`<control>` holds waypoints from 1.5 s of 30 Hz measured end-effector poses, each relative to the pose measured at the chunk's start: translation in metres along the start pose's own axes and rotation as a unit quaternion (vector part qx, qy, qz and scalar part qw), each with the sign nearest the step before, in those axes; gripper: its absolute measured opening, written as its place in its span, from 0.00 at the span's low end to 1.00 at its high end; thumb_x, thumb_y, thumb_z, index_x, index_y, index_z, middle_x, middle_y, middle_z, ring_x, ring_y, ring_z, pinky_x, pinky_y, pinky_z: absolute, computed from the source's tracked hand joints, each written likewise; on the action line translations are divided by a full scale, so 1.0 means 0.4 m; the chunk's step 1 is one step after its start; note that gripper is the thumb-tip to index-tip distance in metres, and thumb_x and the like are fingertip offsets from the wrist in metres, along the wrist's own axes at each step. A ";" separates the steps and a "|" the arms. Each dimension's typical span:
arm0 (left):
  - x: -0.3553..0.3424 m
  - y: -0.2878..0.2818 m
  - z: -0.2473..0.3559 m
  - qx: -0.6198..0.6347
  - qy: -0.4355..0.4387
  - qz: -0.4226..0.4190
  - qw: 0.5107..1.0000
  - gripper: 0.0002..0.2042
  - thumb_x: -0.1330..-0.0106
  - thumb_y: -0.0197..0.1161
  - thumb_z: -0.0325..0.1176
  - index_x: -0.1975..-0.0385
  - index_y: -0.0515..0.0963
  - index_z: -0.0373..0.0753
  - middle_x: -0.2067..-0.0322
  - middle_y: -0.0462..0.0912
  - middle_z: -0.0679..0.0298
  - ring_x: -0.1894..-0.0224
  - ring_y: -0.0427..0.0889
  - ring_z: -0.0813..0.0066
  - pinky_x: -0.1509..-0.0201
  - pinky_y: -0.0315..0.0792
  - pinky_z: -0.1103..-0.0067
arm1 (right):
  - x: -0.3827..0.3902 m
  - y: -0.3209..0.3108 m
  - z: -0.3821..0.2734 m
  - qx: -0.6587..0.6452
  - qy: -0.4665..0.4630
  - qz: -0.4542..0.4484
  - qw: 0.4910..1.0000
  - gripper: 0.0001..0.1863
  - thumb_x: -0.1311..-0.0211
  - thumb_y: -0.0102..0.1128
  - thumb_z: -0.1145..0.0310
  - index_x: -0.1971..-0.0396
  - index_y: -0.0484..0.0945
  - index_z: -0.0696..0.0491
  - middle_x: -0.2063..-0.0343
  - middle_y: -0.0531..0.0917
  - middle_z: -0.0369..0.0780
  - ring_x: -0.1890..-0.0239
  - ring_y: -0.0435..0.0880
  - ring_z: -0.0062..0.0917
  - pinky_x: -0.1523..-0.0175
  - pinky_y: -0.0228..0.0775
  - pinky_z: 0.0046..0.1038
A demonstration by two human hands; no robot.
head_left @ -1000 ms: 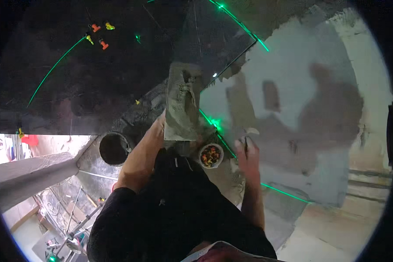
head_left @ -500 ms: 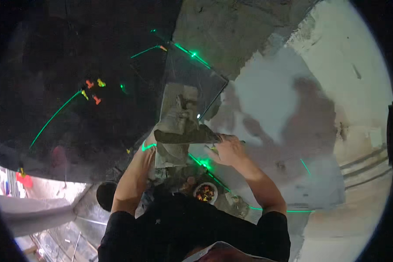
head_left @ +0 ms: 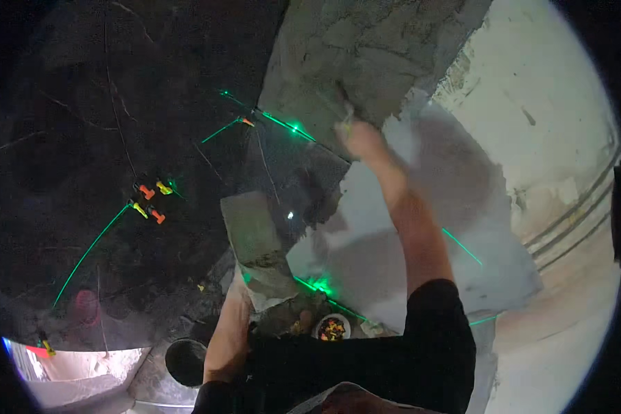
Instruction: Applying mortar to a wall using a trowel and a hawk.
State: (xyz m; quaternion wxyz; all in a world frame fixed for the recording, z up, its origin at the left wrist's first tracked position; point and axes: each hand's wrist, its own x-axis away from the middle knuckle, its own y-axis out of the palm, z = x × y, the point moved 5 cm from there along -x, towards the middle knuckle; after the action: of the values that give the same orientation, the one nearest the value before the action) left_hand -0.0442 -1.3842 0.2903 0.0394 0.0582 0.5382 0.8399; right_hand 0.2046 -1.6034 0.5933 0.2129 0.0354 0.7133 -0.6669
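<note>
A dark slab (head_left: 62, 159) spreads left of your mortar-smeared board (head_left: 252, 224); grey mortar (head_left: 355, 52) lies above right of the board. There too, your right hand (head_left: 359, 139) is clamped on a blurred trowel (head_left: 346, 99). Your left hand (head_left: 240, 285) meets the board's lower left side; I cannot tell its hidden grip. A white tub (head_left: 318, 328) sits below right of the board.

dim upper left | glare at lower-left opening (head_left: 90, 366) | green laser line (head_left: 294, 129) | right fingers (head_left: 349, 134) blurred | edges bent
</note>
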 end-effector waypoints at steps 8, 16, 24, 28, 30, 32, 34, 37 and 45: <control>0.163 -0.240 0.070 0.190 -0.054 0.150 0.969 0.22 0.27 0.52 0.48 0.42 0.74 0.40 0.47 0.79 0.54 0.49 0.80 0.57 0.45 0.75 0.60 | -0.175 -0.403 0.058 0.037 0.042 0.196 0.979 0.32 0.31 0.46 0.41 0.58 0.80 0.60 0.62 0.84 0.52 0.62 0.83 0.45 0.53 0.74 0.43; 0.113 -0.136 0.133 0.128 -0.061 0.134 0.981 0.20 0.26 0.51 0.47 0.44 0.76 0.41 0.50 0.81 0.56 0.50 0.79 0.58 0.43 0.73 0.61 | -0.033 -0.151 0.097 -0.247 0.073 0.161 0.953 0.32 0.32 0.51 0.41 0.59 0.81 0.61 0.65 0.85 0.47 0.62 0.82 0.38 0.55 0.73 0.37; 0.067 -0.099 0.107 0.118 -0.095 0.144 0.978 0.20 0.27 0.52 0.46 0.43 0.75 0.42 0.48 0.80 0.57 0.50 0.79 0.59 0.43 0.73 0.62 | 0.284 0.204 0.435 -0.262 0.262 0.175 0.912 0.23 0.30 0.55 0.50 0.69 0.81 0.59 0.73 0.82 0.38 0.72 0.78 0.27 0.62 0.73 0.32; 0.107 -0.128 0.066 0.128 -0.080 0.139 0.979 0.19 0.27 0.53 0.45 0.42 0.74 0.42 0.47 0.79 0.58 0.50 0.78 0.60 0.43 0.73 0.63 | 0.232 0.058 0.251 -0.086 0.106 0.138 0.981 0.21 0.30 0.52 0.53 0.69 0.82 0.58 0.72 0.83 0.43 0.72 0.80 0.32 0.62 0.75 0.35; 0.017 -0.036 0.046 0.123 -0.088 0.124 0.981 0.19 0.27 0.53 0.45 0.42 0.74 0.43 0.46 0.79 0.58 0.50 0.78 0.60 0.43 0.73 0.63 | 0.203 0.036 0.181 -0.021 0.068 0.138 0.988 0.21 0.30 0.51 0.54 0.69 0.82 0.58 0.72 0.83 0.45 0.73 0.80 0.34 0.63 0.75 0.36; -0.064 0.038 0.037 0.117 -0.095 0.107 0.983 0.19 0.27 0.53 0.44 0.42 0.74 0.43 0.46 0.79 0.58 0.49 0.78 0.60 0.43 0.73 0.63 | 0.111 0.043 0.122 0.019 0.043 0.093 0.995 0.24 0.31 0.49 0.51 0.66 0.81 0.59 0.71 0.84 0.48 0.70 0.82 0.40 0.62 0.76 0.40; -0.076 0.052 0.014 0.114 -0.103 0.089 0.984 0.19 0.28 0.54 0.44 0.41 0.74 0.43 0.45 0.78 0.58 0.49 0.78 0.61 0.43 0.73 0.64 | 0.031 0.024 0.115 0.062 0.019 0.044 0.997 0.27 0.31 0.48 0.47 0.64 0.80 0.60 0.71 0.84 0.51 0.67 0.84 0.47 0.60 0.76 0.44; -0.088 0.072 0.002 0.122 -0.103 0.078 0.984 0.19 0.28 0.54 0.44 0.41 0.73 0.43 0.44 0.78 0.59 0.49 0.78 0.61 0.42 0.73 0.64 | -0.019 -0.115 0.117 0.029 0.059 0.072 0.995 0.28 0.32 0.48 0.46 0.61 0.79 0.61 0.69 0.85 0.52 0.68 0.84 0.51 0.61 0.76 0.45; -0.036 -0.030 -0.035 0.151 -0.110 0.042 0.981 0.20 0.28 0.55 0.42 0.40 0.73 0.44 0.42 0.77 0.59 0.49 0.78 0.62 0.42 0.73 0.65 | -0.152 -0.529 0.161 -0.324 0.057 0.233 0.915 0.32 0.32 0.50 0.43 0.59 0.80 0.63 0.64 0.85 0.50 0.64 0.82 0.44 0.56 0.74 0.41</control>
State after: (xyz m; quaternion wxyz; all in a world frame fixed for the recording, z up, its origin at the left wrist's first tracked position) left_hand -0.0317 -1.3936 0.2729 0.0537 0.1783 0.6483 0.7383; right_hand 0.2056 -1.6744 0.8117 0.3208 0.1676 0.8725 -0.3281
